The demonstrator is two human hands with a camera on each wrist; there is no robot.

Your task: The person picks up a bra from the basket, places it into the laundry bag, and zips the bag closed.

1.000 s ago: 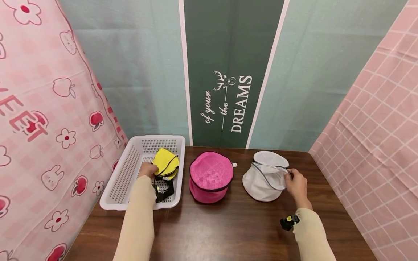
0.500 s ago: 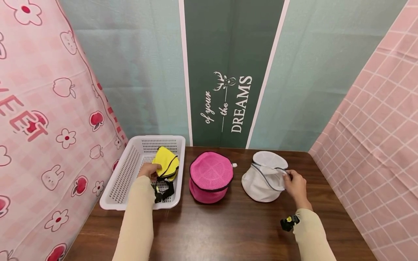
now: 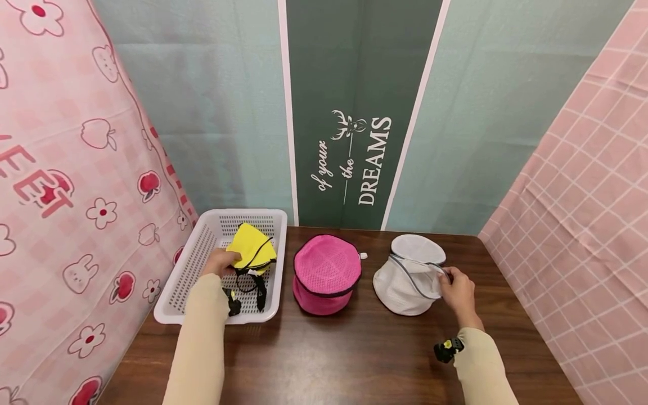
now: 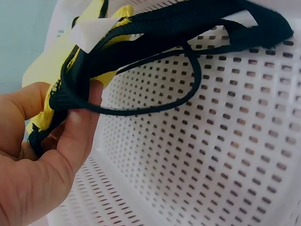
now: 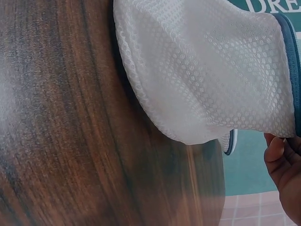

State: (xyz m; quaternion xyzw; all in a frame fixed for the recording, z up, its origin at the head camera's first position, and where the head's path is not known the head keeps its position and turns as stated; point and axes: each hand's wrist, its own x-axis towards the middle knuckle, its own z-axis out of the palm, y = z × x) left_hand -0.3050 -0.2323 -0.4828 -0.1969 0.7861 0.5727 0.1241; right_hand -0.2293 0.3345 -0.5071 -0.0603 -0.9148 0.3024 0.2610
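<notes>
On the table (image 3: 329, 360) at left, a left hand (image 3: 219, 262) pinches yellow fabric (image 3: 251, 244) inside a white basket (image 3: 253, 318), whose rim could snag the loose black strap (image 3: 261, 295), the right hand (image 3: 459, 291) pinching a white mesh bag (image 3: 400, 289) at right.

Dark green panel (image 3: 324, 73) at the back has white lettering (image 3: 375, 161) on it, turned sideways: "of your" and "the" in script, plus "DREAMS" in big caps. The right wrist view only catches "DRE" up in the corner. Pink curtain (image 3: 101, 185) on the left has reddish letters (image 3: 33, 185), "EET", with another one cut off.
</notes>
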